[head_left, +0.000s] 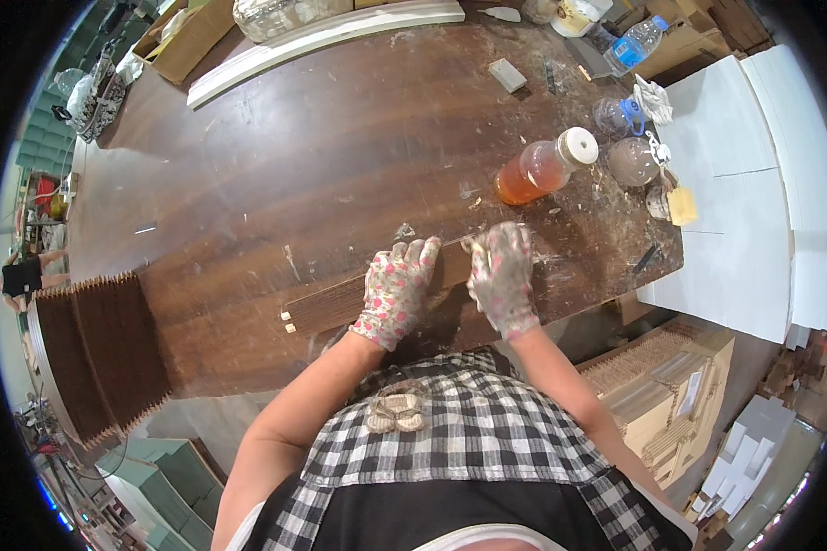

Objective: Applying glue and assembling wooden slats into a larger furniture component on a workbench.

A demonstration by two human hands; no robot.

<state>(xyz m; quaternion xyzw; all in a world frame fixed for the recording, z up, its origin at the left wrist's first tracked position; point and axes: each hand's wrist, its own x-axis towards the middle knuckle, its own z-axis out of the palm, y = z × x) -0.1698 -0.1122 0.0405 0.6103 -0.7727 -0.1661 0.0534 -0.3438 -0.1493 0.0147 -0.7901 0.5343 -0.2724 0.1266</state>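
A narrow dark brown wooden strip [326,305] lies slantwise near the table's front edge, its pale left end showing two small light squares. My left hand [391,292], in a white glove with a pink flower print, is closed over its middle. My right hand [503,283], in a matching glove, is at the strip's right end. Its fingers are curled and a little blurred, and what they hold is hidden under the hand. Just beyond stands a clear bottle of amber liquid [528,177] with a white cap.
On the left of the brown table [248,156] are stacked dark brown strips [101,349]. White moulding [331,48] lies along the back. Plastic bottles [632,161] and a small white block [507,75] are to the right, beside large white sheets [730,184]. More panels [671,395] are stacked below.
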